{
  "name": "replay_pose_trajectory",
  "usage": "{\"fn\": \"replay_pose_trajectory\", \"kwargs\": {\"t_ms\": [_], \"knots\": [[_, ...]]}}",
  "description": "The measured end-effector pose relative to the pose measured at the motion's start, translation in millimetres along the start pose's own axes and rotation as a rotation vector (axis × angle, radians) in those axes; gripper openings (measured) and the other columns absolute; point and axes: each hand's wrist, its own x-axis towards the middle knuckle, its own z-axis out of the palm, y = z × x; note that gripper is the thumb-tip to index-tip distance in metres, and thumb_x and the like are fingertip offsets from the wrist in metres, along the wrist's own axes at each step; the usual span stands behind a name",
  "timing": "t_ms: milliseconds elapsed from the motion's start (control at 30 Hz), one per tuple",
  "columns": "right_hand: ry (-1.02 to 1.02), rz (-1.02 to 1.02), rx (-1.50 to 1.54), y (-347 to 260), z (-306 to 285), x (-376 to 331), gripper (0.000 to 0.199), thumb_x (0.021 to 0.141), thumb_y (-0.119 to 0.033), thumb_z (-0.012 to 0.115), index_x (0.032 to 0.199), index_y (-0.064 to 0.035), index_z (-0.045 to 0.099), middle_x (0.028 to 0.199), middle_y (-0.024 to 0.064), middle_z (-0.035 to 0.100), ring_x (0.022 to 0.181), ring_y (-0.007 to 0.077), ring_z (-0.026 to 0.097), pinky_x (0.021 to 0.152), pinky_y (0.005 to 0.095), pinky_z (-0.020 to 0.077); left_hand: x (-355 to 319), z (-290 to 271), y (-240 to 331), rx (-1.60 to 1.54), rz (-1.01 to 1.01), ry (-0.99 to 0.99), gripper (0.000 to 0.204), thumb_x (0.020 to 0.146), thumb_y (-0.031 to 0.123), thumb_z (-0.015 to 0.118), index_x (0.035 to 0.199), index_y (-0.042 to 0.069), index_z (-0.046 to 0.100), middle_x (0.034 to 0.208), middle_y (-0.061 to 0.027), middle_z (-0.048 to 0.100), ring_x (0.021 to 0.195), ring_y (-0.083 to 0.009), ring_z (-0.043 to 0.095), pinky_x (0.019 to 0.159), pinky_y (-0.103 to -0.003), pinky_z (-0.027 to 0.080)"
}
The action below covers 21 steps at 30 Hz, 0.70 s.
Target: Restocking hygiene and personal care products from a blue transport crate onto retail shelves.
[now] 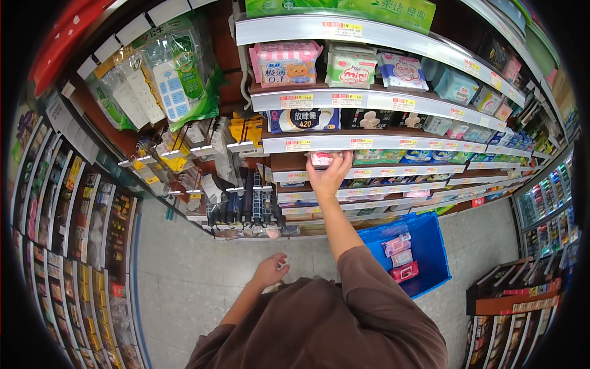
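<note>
While the right hand [330, 177] grasps one pack [321, 159], partly hidden, at the far shelf [294, 176], the left hand [271, 271] is empty, loosely curled; three packs [402, 258] lie right, in one crate [435, 249].

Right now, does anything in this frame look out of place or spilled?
Nothing looks spilled. The blue crate on the aisle floor stands out mildly, since three packs lie in it rather than on the shelves.

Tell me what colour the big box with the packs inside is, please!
The box is bright blue; it shows best in the head view.
</note>
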Motion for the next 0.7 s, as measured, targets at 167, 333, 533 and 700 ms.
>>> {"fn": "replay_pose_trajectory", "kwargs": {"t_ms": [167,333,533,700], "knots": [[0.15,0.213,0.182,1,12,11,0.06,0.065,-0.015,0.085,0.111,-0.0009,0.05,0.13,0.0278,0.041,0.124,0.0442,0.043,0.102,0.0509,0.0383,-18,3,-14,0.021,-0.061,-0.07,0.043,0.089,0.031,0.066,0.123,0.005,0.06,0.108,-0.0129,0.071,0.092,-0.0274,0.07,0.082,-0.039,0.055],[0.236,0.365,0.389,-3,24,3,0.061,0.064,-0.014,0.084,0.114,0.0003,0.051,0.128,0.0237,0.045,0.122,0.0386,0.048,0.101,0.0466,0.0408,-29,1,-30,0.012,-0.073,-0.055,0.044,0.086,0.031,0.068,0.121,0.005,0.061,0.103,-0.0121,0.071,0.087,-0.0283,0.069,0.078,-0.039,0.055],[0.078,0.119,0.425,-8,3,-3,0.052,0.063,-0.012,0.083,0.108,-0.0012,0.058,0.123,0.0216,0.051,0.117,0.0381,0.053,0.099,0.0467,0.0438,-2,-39,1,-0.113,0.14,0.258,0.045,0.083,0.019,0.071,0.124,0.006,0.058,0.109,-0.0119,0.068,0.092,-0.0255,0.067,0.08,-0.036,0.053],[0.022,0.165,0.352,-14,12,-6,0.051,0.06,-0.017,0.087,0.102,-0.0019,0.061,0.116,0.0193,0.054,0.109,0.0367,0.055,0.093,0.0447,0.0468,81,-105,70,-0.112,0.359,0.59,0.07,0.078,0.011,0.075,0.139,-0.001,0.043,0.133,-0.0208,0.054,0.12,-0.0331,0.055,0.101,-0.039,0.044]]}}
